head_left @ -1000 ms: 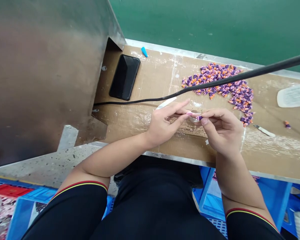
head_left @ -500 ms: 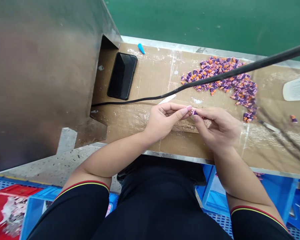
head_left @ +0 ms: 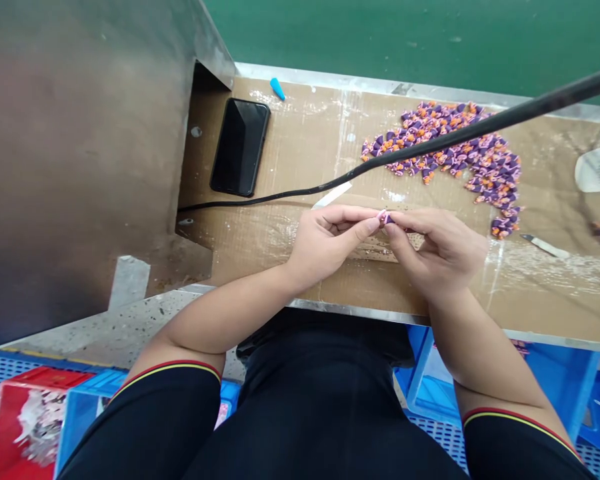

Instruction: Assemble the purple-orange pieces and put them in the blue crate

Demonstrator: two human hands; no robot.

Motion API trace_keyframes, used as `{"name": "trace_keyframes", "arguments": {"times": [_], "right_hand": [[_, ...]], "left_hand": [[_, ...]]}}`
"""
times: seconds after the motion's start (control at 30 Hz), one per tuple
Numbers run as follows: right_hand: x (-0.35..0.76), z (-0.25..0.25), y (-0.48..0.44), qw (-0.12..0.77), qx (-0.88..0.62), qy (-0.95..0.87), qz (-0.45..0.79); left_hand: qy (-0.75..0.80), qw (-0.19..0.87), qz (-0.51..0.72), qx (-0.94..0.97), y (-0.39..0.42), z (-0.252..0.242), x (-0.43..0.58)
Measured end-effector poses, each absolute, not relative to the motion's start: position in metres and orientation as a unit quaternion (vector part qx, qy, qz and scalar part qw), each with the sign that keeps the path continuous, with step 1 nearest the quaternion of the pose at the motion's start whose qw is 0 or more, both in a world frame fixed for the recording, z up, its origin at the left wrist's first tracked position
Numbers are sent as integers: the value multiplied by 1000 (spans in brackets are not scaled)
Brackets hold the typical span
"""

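Note:
A small purple and pink piece [head_left: 389,218] is pinched between the fingertips of both hands over the cardboard-covered table [head_left: 300,143]. My left hand [head_left: 325,243] grips its pinkish end between thumb and index finger. My right hand [head_left: 437,250] pinches its purple side the same way. Beyond my right hand lies a pile of small purple, pink and orange pieces [head_left: 495,167]. Right of that hand rests a slim tool with a pale handle and dark tip [head_left: 545,246]. The fingertips hide part of the held piece.
A black cable [head_left: 340,180] crosses above the table. A phone [head_left: 240,147] and blue cap-like item [head_left: 277,89] lie left, beside a metal housing [head_left: 90,153]. A white strip [head_left: 333,195] is near my left hand. Blue [head_left: 545,380] and red [head_left: 15,427] bins stand below.
The view has shifted slightly. My fingertips have changed their hold on the small piece, and more of its pink edge shows by my left thumb.

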State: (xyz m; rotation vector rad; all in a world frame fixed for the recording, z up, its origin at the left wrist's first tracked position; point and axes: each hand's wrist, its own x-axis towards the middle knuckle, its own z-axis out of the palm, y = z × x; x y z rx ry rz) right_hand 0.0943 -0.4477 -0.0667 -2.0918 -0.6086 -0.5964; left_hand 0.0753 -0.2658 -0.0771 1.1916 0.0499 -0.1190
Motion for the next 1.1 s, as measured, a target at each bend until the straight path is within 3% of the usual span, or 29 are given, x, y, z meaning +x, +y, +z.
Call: {"name": "trace_keyframes", "arguments": {"times": [0.37,0.6,0.8,1.1], "right_hand": [[91,-70,-450,412,-841,-244,-251],[90,-72,-448,473,-806,-257,-245],[91,-72,-447,410,-834,-247,-275],[89,-70,-445,441,-818,-248,-272]], "left_hand": [[-35,776,26,629,-267,-77,72],[-67,776,56,625,-269,-83,71],[-64,769,37,635,-268,-81,66],[-66,767,35,637,-266,-76,63]]}}
